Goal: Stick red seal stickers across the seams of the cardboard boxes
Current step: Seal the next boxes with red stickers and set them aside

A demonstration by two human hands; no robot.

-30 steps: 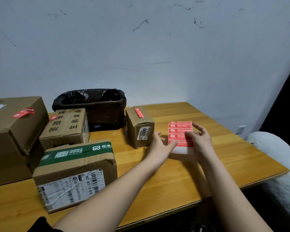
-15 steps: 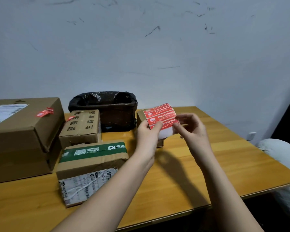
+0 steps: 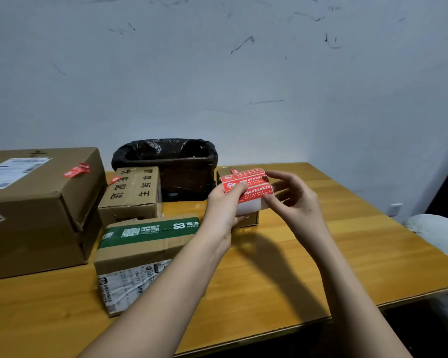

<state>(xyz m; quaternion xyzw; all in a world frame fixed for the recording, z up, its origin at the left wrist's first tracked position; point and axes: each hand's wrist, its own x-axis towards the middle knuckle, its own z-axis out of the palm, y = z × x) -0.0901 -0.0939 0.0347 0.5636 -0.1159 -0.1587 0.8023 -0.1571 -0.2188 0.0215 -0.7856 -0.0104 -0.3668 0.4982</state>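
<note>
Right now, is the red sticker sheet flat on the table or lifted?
Lifted. The red seal sticker sheet is off the wooden table, pinched by the left hand; the right hand touches its right edge.

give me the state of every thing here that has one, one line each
sticker sheet: lifted off the table, bent
left hand: grips the sheet's left edge
right hand: fingertips at the sheet's right edge
large box: closed, red sticker on top edge
printed box: closed, red sticker at top left edge
green-taped box: closed, no red sticker visible
small box: mostly hidden behind the sheet
bin: open, lined with black bag
</note>
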